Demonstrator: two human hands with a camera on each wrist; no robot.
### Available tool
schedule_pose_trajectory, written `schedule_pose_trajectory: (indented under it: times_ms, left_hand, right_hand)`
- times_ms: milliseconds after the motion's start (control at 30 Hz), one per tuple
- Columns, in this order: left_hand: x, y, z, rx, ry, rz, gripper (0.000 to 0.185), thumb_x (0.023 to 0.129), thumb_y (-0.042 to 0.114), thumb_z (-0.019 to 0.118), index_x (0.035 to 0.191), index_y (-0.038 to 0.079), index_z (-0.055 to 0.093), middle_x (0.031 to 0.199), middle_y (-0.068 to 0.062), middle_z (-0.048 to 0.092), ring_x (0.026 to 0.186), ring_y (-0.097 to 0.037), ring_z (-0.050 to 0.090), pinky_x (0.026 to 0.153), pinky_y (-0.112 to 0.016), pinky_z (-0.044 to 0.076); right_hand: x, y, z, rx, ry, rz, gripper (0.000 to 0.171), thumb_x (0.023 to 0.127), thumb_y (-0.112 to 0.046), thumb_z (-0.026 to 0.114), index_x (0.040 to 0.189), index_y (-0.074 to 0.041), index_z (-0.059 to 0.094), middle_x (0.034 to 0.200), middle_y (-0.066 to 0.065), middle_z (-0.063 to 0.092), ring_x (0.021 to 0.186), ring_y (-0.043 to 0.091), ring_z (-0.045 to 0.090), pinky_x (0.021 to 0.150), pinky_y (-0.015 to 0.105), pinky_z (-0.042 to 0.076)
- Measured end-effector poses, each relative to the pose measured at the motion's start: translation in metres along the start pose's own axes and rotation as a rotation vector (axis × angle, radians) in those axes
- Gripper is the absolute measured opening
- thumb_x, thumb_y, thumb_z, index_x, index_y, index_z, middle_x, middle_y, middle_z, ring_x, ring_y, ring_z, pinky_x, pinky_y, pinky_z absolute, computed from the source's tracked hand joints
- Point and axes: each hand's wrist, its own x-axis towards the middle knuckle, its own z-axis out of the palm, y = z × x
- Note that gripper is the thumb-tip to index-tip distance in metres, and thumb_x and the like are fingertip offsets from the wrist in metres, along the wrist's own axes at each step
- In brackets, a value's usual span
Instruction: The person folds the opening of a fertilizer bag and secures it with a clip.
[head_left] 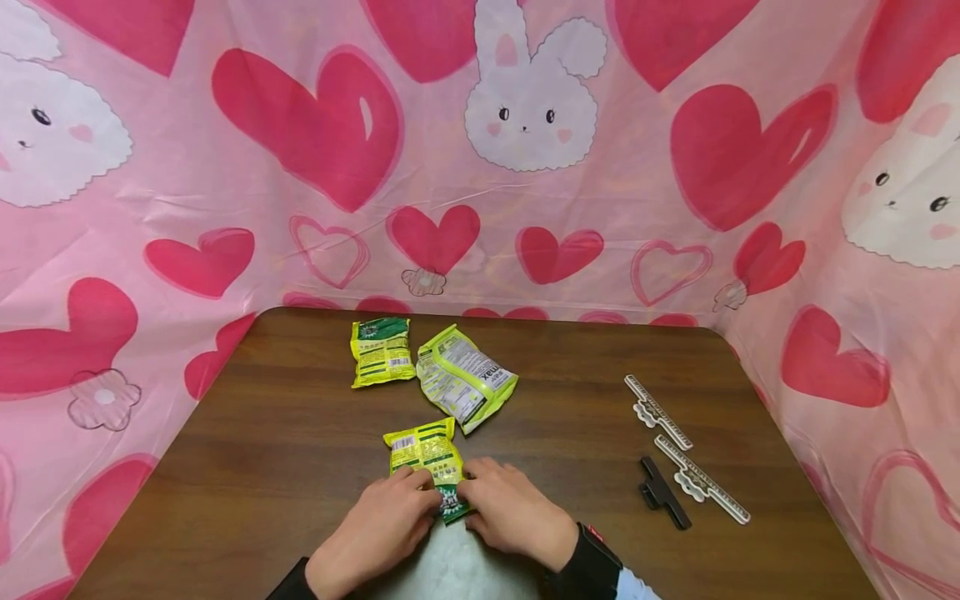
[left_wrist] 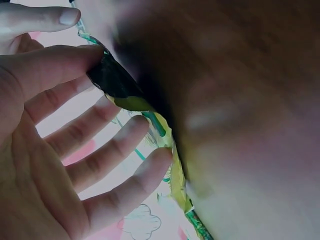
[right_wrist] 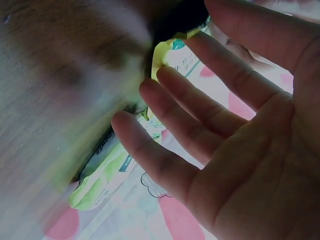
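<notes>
Hands meet at the near edge of the table (head_left: 247,467): the left hand (head_left: 375,525) and the right hand (head_left: 513,512) pinch the near end of a yellow-green packet (head_left: 427,454) with thumb and forefinger, the other fingers (left_wrist: 115,150) spread apart. Two more packets (head_left: 382,350) lie toward the far edge, clips (head_left: 678,467) toward the right. An uneven pull could rip the foil crookedly and spill the contents.
</notes>
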Motion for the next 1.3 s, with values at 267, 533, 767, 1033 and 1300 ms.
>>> schedule_pose_trajectory:
  times_ms: [267, 533, 767, 1033, 1300]
  left_hand:
    - [0.001, 0.007, -0.001, -0.041, -0.028, -0.018, 0.011, 0.091, 0.016, 0.082, 0.089, 0.024, 0.074, 0.090, 0.010, 0.058, 0.084, -0.015, 0.055, 0.059, -0.034, 0.046]
    - [0.005, 0.010, -0.004, -0.111, -0.074, -0.007, 0.009, 0.094, 0.019, 0.081, 0.094, 0.025, 0.074, 0.094, 0.012, 0.061, 0.089, -0.013, 0.057, 0.061, -0.034, 0.047]
    - [0.007, 0.014, -0.003, -0.099, -0.074, 0.009, 0.010, 0.093, 0.018, 0.081, 0.093, 0.025, 0.074, 0.091, 0.013, 0.059, 0.088, -0.012, 0.056, 0.060, -0.033, 0.046]
    - [0.007, 0.017, -0.003, -0.128, -0.041, 0.013, 0.010, 0.092, 0.017, 0.081, 0.095, 0.023, 0.073, 0.095, 0.012, 0.062, 0.089, -0.011, 0.058, 0.060, -0.033, 0.047]
    - [0.006, 0.018, -0.005, -0.147, -0.077, 0.017, 0.015, 0.086, 0.020, 0.084, 0.095, 0.024, 0.073, 0.097, 0.012, 0.061, 0.090, -0.011, 0.057, 0.060, -0.033, 0.047]
  right_hand:
    - [-0.002, -0.001, 0.002, 0.024, 0.027, -0.016, 0.022, 0.086, -0.012, 0.086, 0.103, -0.019, 0.074, 0.096, -0.009, 0.052, 0.086, 0.007, 0.049, 0.070, 0.027, 0.047]
    - [-0.003, 0.001, 0.002, 0.056, 0.055, -0.002, 0.018, 0.087, -0.005, 0.083, 0.097, -0.017, 0.073, 0.096, -0.008, 0.054, 0.082, 0.005, 0.052, 0.067, 0.027, 0.048]
    - [-0.006, 0.004, 0.002, 0.072, 0.091, -0.022, 0.014, 0.093, -0.005, 0.077, 0.087, -0.017, 0.073, 0.093, -0.009, 0.057, 0.080, 0.004, 0.053, 0.067, 0.025, 0.048]
    - [-0.011, 0.011, -0.002, 0.060, 0.114, -0.018, 0.012, 0.092, -0.012, 0.082, 0.085, -0.020, 0.075, 0.091, -0.012, 0.061, 0.081, 0.003, 0.057, 0.068, 0.028, 0.050]
    - [-0.014, 0.017, -0.005, 0.042, 0.098, -0.011, 0.014, 0.092, -0.015, 0.082, 0.082, -0.020, 0.074, 0.082, -0.013, 0.055, 0.074, 0.005, 0.055, 0.064, 0.029, 0.048]
